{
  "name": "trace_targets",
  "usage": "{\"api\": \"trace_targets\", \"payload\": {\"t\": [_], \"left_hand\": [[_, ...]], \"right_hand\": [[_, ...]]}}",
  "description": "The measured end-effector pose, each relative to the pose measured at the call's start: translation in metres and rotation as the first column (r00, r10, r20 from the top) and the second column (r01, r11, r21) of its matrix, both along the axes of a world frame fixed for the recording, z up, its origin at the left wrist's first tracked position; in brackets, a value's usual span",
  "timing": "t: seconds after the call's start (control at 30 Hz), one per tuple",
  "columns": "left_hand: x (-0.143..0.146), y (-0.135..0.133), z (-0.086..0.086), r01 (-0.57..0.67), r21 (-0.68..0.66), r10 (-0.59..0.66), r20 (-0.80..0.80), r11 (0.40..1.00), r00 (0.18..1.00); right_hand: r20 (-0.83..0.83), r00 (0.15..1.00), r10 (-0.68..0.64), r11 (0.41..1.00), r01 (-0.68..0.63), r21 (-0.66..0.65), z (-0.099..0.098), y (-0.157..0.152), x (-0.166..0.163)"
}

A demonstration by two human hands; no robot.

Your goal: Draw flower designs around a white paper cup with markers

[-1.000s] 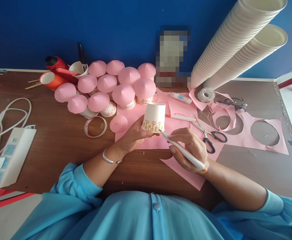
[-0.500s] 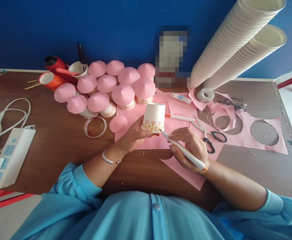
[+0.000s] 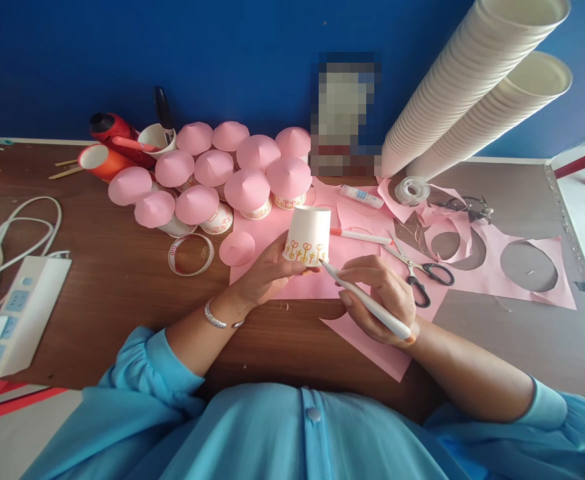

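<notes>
My left hand (image 3: 267, 270) grips a white paper cup (image 3: 309, 227), held upside down with its wide rim toward me. Red flower outlines with yellow-brown stems and leaves run around the cup near that rim. In my right hand (image 3: 385, 293) is a white marker (image 3: 372, 307), pinched like a pen; its tip meets the cup's lower right side. Pink paper (image 3: 317, 287) lies under both hands. Beyond them stand several upturned cups with pink paper cones (image 3: 247, 190) on top, some showing similar drawings. Fingers behind the cup are partly hidden.
Scissors (image 3: 415, 270), a white pen with a red cap (image 3: 365, 237), a glue bottle (image 3: 361, 197) and a tape roll (image 3: 412, 191) lie to the right among pink scraps. Tall cup stacks (image 3: 465, 80) lean at the blue wall. A power strip (image 3: 32, 313) is at left.
Both hands hold almost the same pose. The marker tip stays at the cup's lower right, with slightly more yellow-brown line showing there.
</notes>
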State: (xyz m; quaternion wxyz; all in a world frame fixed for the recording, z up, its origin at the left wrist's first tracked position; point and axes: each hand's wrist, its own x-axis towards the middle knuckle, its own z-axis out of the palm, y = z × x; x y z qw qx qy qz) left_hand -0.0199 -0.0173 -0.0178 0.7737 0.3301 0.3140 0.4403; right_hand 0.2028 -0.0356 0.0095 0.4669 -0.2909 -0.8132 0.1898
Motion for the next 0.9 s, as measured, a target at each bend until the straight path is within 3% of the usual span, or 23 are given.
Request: {"api": "trace_targets", "payload": {"t": [0.9], "left_hand": [[0.0005,0.0002,0.0005,0.008,-0.008,-0.008,0.009,1.0,1.0]], "right_hand": [[0.004,1.0,0.0,1.0,0.0,-0.002,-0.0018,0.0005,-0.0031]]}}
